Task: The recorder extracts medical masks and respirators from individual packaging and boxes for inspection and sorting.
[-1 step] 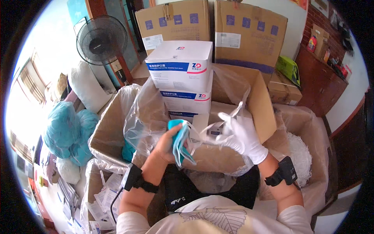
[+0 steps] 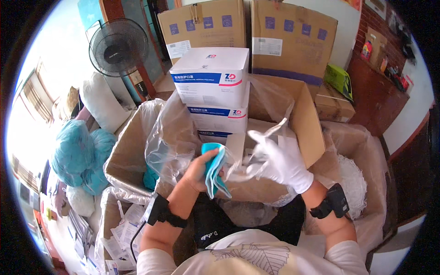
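My left hand (image 2: pixel 198 170) is bare and closed round a small bunch of teal face masks (image 2: pixel 213 170), folded and held upright over the near edge of a plastic-lined carton. White ear loops hang off their right side. My right hand (image 2: pixel 280 162), in a white glove, is just to the right with its fingers spread. Motion blurs its fingertips and the loops, so whether a loop is hooked on them does not show. Behind my hands, white boxes (image 2: pixel 210 87) with blue and red bands stand stacked in the carton (image 2: pixel 309 123). A pale flap (image 2: pixel 235 149) stands up beside the lowest box.
Left of me are a carton (image 2: pixel 126 160) holding teal material, another with printed leaflets (image 2: pixel 126 231), and bulging teal bags (image 2: pixel 73 151). To the right, an open carton (image 2: pixel 380 183) holds white strands (image 2: pixel 350 188). Behind stand two tall cartons (image 2: pixel 293 27) and a black fan (image 2: pixel 118 48).
My left hand and the face masks have shifted slightly right and down. My gloved right hand's fingers have moved a little left.
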